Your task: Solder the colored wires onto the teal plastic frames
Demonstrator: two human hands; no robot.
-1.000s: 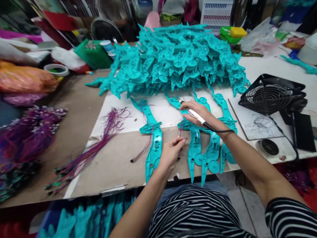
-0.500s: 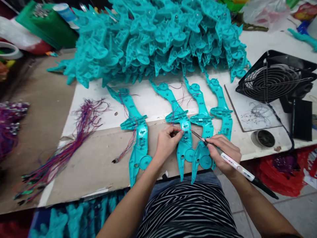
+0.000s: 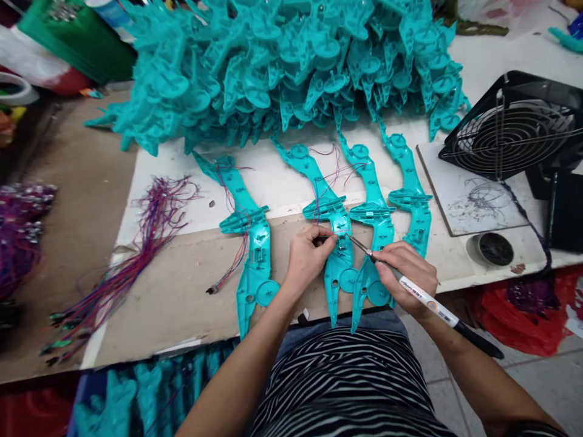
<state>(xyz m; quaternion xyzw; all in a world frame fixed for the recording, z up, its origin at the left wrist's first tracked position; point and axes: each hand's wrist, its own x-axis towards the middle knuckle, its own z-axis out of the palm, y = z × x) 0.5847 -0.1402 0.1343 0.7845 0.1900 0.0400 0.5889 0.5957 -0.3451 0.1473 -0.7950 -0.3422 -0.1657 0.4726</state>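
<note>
My right hand [image 3: 405, 273] grips a soldering iron [image 3: 426, 300] with a white handle, like a pen. Its metal tip touches or nearly touches the middle of a turquoise plastic half-shell [image 3: 337, 276]. Beside that tip, my left hand [image 3: 307, 255] is closed in a pinch on a thin wire [image 3: 326, 235]; the fingers partly hide it. Red and purple wires trail over the upper part of this shell. A similar shell with wires [image 3: 260, 235] lies to the left, and two more shells, one of them close by [image 3: 376, 188], lie to the right.
A big heap of turquoise shells [image 3: 273, 73] fills the back. Bundled wires [image 3: 146, 243] lie at left. On the right stand a black fan [image 3: 505, 133], a white board [image 3: 469, 206] with wire scraps, and a small round tin [image 3: 494, 249]. A red bag [image 3: 514, 321] sits below the edge.
The view has shifted slightly. Both hands stay at the same shell, and the iron's tip has moved slightly closer to my left fingertips.
</note>
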